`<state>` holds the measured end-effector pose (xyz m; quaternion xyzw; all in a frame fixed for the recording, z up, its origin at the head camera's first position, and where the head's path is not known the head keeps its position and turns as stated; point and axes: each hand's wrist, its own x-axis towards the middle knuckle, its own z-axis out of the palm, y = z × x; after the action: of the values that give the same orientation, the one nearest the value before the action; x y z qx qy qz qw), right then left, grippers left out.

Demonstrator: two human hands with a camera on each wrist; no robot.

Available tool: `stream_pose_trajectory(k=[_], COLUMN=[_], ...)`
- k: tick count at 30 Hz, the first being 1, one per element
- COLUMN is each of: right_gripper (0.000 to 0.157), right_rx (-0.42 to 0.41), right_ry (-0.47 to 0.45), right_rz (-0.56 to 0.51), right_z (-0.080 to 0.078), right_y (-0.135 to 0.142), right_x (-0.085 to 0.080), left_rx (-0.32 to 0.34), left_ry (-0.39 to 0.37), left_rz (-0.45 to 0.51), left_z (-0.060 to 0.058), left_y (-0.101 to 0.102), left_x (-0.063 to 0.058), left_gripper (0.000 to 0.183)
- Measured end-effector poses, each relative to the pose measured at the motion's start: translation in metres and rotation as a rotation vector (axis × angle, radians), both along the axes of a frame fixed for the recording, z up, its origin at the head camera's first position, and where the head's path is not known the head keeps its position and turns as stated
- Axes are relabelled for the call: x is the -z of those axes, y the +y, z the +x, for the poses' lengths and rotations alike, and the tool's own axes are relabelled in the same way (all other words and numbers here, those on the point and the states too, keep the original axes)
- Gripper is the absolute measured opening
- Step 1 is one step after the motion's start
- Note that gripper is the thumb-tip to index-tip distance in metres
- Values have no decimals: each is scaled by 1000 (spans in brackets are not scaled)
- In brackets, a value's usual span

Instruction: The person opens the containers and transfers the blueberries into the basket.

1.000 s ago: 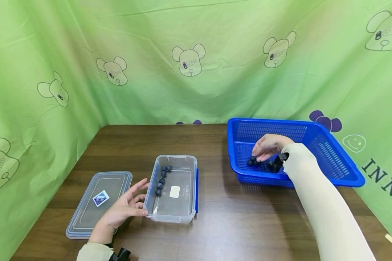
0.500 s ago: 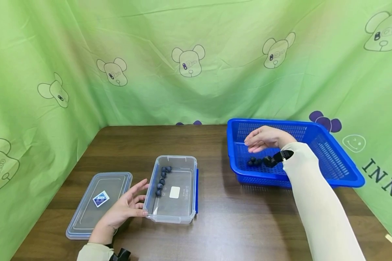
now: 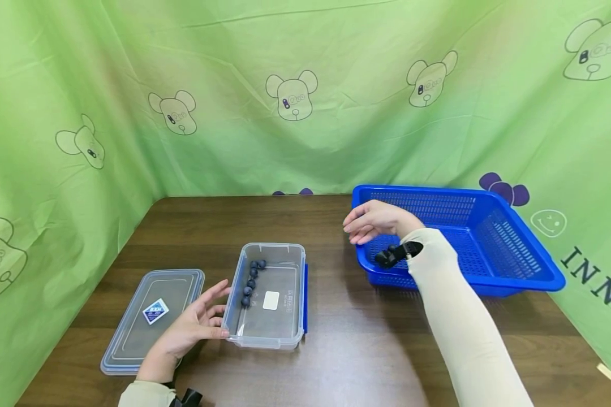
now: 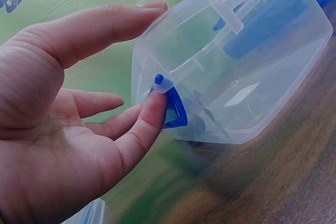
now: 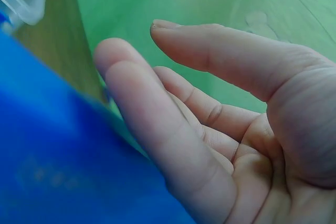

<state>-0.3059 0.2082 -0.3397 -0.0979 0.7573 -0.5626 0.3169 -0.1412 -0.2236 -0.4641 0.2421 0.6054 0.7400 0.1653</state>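
A clear plastic food container (image 3: pixel 272 341) stands lidless on the table. Several blueberries (image 3: pixel 251 284) line its left side. My left hand (image 3: pixel 188 328) touches its near left corner, thumb along the rim; in the left wrist view a finger presses on a blue clip (image 4: pixel 177 111). To the right, my right hand (image 3: pixel 379 220) hovers over the left rim of a blue perforated basket (image 3: pixel 438 192). Its fingers bend loosely, and in the right wrist view the thumb is apart from them, with no berry showing. The black wrist camera (image 3: pixel 394 255) hides the basket's near left part.
A clear lid (image 3: pixel 170 339) with a blue edge and a diamond sticker (image 3: pixel 155 311) lies left of the container, partly under the left hand. Another blue clip (image 3: pixel 306 299) hangs at the container's right side. A green printed curtain (image 3: pixel 224 152) backs the wooden table (image 3: pixel 336 362).
My right hand has risen from the berries in the basket and moved left to the basket's left rim. The left hand and container have stayed put.
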Motion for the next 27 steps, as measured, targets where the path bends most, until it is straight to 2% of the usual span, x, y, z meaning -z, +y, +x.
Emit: stream_pose_trajectory(k=[5,12,20,27], right_gripper=[23,20,10,5], right_rx=[-42,-144,-243,-279], right_ry=[-7,-3,-74,-110], right_rz=[-17,-4,22,77], right_z=[5,14,25,36], right_y=[-35,-90,-148,-182], right_x=[9,14,28,45], left_rx=[3,9,7,10], left_ry=[-2,-4,-15,-6], left_rz=[3,8,3,0], left_z=[0,1,0,0], left_y=[0,0,-1,0], left_x=[1,1,-1,-1], left_gripper=[87,84,88,85])
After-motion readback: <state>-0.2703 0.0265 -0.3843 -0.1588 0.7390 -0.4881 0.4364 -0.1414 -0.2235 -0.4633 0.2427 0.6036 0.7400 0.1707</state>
